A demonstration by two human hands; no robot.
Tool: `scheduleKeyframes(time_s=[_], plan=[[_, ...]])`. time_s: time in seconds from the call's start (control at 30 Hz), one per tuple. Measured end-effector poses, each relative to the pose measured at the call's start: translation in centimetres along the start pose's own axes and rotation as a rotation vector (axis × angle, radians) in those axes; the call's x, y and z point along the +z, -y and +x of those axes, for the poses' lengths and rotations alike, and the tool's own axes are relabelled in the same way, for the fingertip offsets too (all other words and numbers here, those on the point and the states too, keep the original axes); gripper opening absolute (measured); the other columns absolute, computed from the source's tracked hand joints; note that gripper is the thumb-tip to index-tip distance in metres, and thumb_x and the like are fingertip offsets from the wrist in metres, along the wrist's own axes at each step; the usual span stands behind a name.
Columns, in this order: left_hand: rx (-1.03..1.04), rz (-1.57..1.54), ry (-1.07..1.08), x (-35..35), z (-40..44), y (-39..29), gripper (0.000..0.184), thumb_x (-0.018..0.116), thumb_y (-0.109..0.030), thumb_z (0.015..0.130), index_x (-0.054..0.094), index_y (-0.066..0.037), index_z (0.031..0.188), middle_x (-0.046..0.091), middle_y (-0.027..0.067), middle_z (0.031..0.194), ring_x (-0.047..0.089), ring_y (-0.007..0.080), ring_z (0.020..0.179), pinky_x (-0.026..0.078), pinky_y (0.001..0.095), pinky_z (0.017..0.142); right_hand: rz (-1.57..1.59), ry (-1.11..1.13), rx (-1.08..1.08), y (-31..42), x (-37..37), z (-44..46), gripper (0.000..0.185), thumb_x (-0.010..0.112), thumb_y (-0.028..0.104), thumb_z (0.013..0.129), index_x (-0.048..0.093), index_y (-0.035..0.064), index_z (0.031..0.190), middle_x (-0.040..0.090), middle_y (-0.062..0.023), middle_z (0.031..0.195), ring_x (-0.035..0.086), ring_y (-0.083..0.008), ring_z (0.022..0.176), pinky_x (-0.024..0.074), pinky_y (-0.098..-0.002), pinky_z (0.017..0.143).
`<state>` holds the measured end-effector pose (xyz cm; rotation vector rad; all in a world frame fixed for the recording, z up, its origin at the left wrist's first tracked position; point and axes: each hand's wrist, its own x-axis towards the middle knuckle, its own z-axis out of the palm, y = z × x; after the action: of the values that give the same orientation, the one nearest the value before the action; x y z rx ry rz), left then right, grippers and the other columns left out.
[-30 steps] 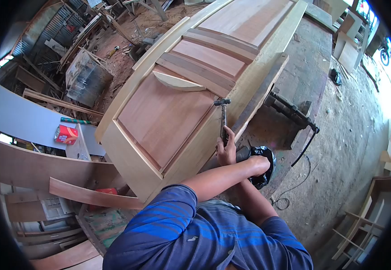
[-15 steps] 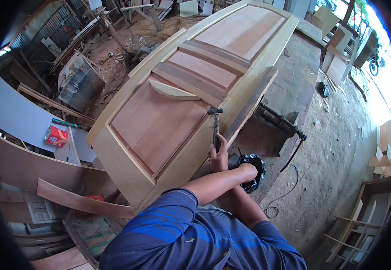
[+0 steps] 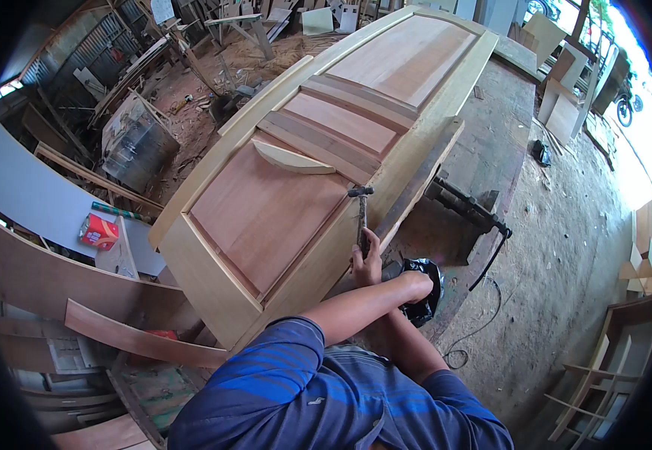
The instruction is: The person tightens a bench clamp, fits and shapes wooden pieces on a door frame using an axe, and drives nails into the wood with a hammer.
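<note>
My forearms are crossed. My right hand (image 3: 368,264) is wrapped around the handle of a hammer (image 3: 362,206), held upright with its head at the top, over the near edge of a panelled wooden door (image 3: 273,214). My left hand (image 3: 418,286) reaches across to the right into a black plastic bag (image 3: 432,294); its fingers are hidden in there. A curved piece of pale wood (image 3: 292,158) lies on the door's lower panel.
The door rests on a workbench (image 3: 502,105) with a vise (image 3: 464,202) at its right side. Wood strips and boards (image 3: 131,334) crowd the left. A red box (image 3: 99,232) sits on a white sheet. A cable (image 3: 497,315) lies on the floor.
The view has shifted slightly, so the door and bench appear a little lower and further right. My right hand still grips the hammer and my left hand stays at the bag.
</note>
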<state>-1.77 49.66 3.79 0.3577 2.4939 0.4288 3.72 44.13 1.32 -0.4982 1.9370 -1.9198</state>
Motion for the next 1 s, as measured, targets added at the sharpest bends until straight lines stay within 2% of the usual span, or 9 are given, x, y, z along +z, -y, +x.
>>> scheduleKeyframes(time_s=[0.17,0.27,0.37,0.43,0.6,0.63,0.8,0.97,1.0], plan=[[0.029,-0.064,-0.185,5.0,4.1,2.6,0.011,0.076,-0.001,0.062,0.080,-0.003,0.072,0.076,0.0193,0.076,0.072,0.0330,0.062,0.053,0.0492,0.054,-0.004,-0.010,0.013,0.2,0.1,-0.1,0.053,0.064,0.013,0.106,0.048,0.0127,0.157,0.063,-0.0049,0.081,0.061,-0.0140,0.063,0.0518,-0.0322,0.057],[0.059,-0.161,-0.094,2.2,2.6,2.3,0.012,0.077,-0.002,0.065,0.081,-0.007,0.075,0.076,0.0163,0.073,0.070,0.0322,0.060,0.053,0.0484,0.055,0.020,0.003,0.036,0.6,0.0,-0.2,0.053,0.064,0.014,0.106,0.048,0.0131,0.156,0.063,-0.0052,0.081,0.061,-0.0145,0.063,0.0518,-0.0330,0.057],[0.088,-0.185,-0.052,-1.7,-0.5,1.7,0.014,0.077,-0.004,0.071,0.083,-0.009,0.081,0.078,0.0147,0.077,0.074,0.0332,0.065,0.056,0.0478,0.058,-0.007,-0.018,0.021,0.8,-0.1,-0.1,0.053,0.065,0.014,0.105,0.048,0.0138,0.156,0.064,-0.0054,0.081,0.062,-0.0152,0.063,0.0522,-0.0342,0.057],[0.133,-0.137,-0.056,-0.5,0.5,2.6,0.022,0.075,-0.004,0.076,0.086,-0.012,0.094,0.083,0.0129,0.092,0.080,0.0331,0.081,0.062,0.0449,0.071,-0.032,-0.035,0.000,0.4,0.0,-0.1,0.053,0.065,0.015,0.105,0.049,0.0144,0.156,0.065,-0.0053,0.081,0.062,-0.0157,0.063,0.0525,-0.0350,0.057],[0.213,-0.268,-0.029,-1.8,-0.8,3.5,0.030,0.076,-0.005,0.079,0.087,-0.014,0.106,0.084,0.0116,0.097,0.081,0.0320,0.086,0.063,0.0440,0.077,-0.015,-0.073,-0.005,-1.4,0.7,0.1,0.053,0.065,0.012,0.104,0.050,0.0166,0.155,0.063,-0.0036,0.076,0.061,-0.0138,0.059,0.0515,-0.0318,0.055],[0.182,-0.334,-0.011,-2.4,-1.4,3.3,0.026,0.081,-0.008,0.081,0.087,-0.012,0.107,0.085,0.0113,0.099,0.081,0.0305,0.088,0.063,0.0432,0.079,-0.023,-0.077,-0.003,-1.3,0.7,0.0,0.053,0.065,0.012,0.104,0.050,0.0167,0.155,0.063,-0.0034,0.077,0.061,-0.0137,0.059,0.0514,-0.0317,0.055],[0.189,-0.479,-0.062,-3.8,-2.5,3.7,0.021,0.085,-0.013,0.088,0.085,-0.006,0.108,0.085,0.0134,0.100,0.081,0.0263,0.086,0.064,0.0397,0.080,-0.039,-0.049,-0.029,-2.4,0.8,0.4,0.056,0.066,0.010,0.105,0.048,0.0179,0.157,0.063,-0.0038,0.086,0.060,-0.0131,0.064,0.0511,-0.0319,0.056],[0.118,-0.996,-0.024,-3.9,-3.9,5.2,0.018,0.079,-0.012,0.100,0.080,0.000,0.113,0.081,0.0105,0.096,0.078,0.0175,0.084,0.064,0.0329,0.077,-0.004,-0.065,-0.152,-4.0,1.1,0.6,0.058,0.067,0.008,0.105,0.046,0.0191,0.159,0.058,-0.0010,0.091,0.056,-0.0129,0.072,0.0494,-0.0322,0.063],[0.129,-1.056,-0.035,-3.7,-3.8,5.6,0.018,0.079,-0.013,0.102,0.079,0.000,0.114,0.081,0.0094,0.097,0.077,0.0165,0.084,0.063,0.0320,0.077,0.066,-0.076,-0.004,-3.8,1.6,0.3,0.058,0.068,0.008,0.105,0.047,0.0193,0.158,0.055,0.0005,0.093,0.055,-0.0124,0.075,0.0480,-0.0315,0.065]])
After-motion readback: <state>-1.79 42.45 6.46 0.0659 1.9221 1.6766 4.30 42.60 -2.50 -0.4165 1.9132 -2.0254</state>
